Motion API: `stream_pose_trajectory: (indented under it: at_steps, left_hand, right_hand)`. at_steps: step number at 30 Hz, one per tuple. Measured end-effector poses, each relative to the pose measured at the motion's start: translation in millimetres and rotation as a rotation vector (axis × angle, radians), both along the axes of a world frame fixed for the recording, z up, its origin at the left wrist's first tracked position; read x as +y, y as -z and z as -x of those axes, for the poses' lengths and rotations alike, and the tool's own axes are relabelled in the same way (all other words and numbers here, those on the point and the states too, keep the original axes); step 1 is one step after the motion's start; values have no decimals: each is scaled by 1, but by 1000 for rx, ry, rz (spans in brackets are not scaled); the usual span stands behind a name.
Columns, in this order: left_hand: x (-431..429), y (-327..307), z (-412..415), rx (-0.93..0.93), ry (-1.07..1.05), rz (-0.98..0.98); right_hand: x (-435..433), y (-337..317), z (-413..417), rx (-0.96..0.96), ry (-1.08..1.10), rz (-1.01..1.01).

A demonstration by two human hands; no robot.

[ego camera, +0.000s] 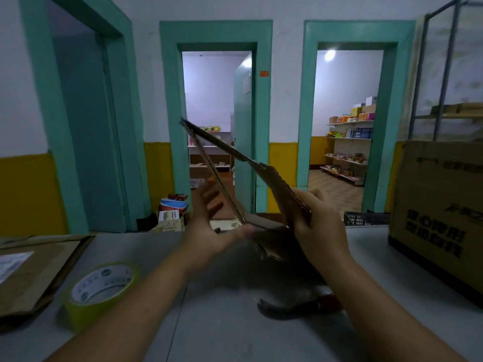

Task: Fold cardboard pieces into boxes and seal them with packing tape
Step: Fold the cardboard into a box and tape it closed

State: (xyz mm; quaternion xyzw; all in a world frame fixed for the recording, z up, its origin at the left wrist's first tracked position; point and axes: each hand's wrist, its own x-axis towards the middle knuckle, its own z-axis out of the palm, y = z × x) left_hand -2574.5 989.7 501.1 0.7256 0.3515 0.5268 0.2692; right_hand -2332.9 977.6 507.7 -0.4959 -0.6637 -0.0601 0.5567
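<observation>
Cardboard piece (261,178) held up at frame centre above the desk (222,322), seen edge-on, lower part hidden. Right hand (318,226) clamped on its near end; left hand (209,226) spread, blurred, against it. Tape roll (100,291) lower left; dark tool (295,307) partly hidden.

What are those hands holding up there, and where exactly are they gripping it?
A flat cardboard piece, half opened. The right hand grips its near right edge; the left hand, fingers spread, presses against the other panel from the left.
</observation>
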Motion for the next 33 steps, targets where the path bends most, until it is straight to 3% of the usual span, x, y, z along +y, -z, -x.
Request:
stream_pose_trajectory:
  at_steps: [3, 6, 13, 20, 24, 30, 33]
  left_hand:
    - [-7, 0, -13, -90, -111, -125]
    - [-9, -2, -16, -114, -198, -119]
    - [-1, -1, -7, -32, -145, -140]
    - [-7, -11, -7, -134, -125, -192]
    - [-13, -15, -7, -92, -165, -280]
    - [-10, -12, -1, -26, -164, -226]
    - [-13, -15, -1, -19, -154, -248]
  right_hand:
    - [1, 3, 4, -6, 1, -16]
    - [4, -1, 1, 111, -19, -37]
    - [7, -10, -13, 386, -266, -112]
    - [8, -5, -10, 320, -326, -46]
    - [2, -8, -9, 251, -335, -129]
    - [2, -9, -10, 218, -351, -90]
    - [-5, -12, -10, 142, -296, -173]
